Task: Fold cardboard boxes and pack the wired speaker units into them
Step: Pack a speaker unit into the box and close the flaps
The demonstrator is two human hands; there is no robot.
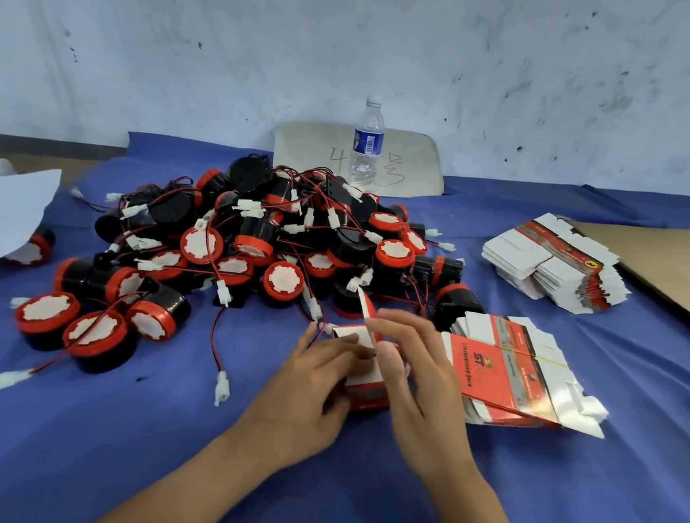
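Box [366, 396]: small, red and white, one flap raised, on the blue-covered desk [150, 432] in front of the heap.
Left hand [318, 385]: grips the box's left side.
Right hand [408, 377]: holds its right side, fingers at the flap; blurred.
Speaker units [287, 234]: black-and-red heap, wires tangled.
Flat boxes [505, 369]: banded bundle, "ST" legible, other print too small.
Board [316, 153]: red "4".
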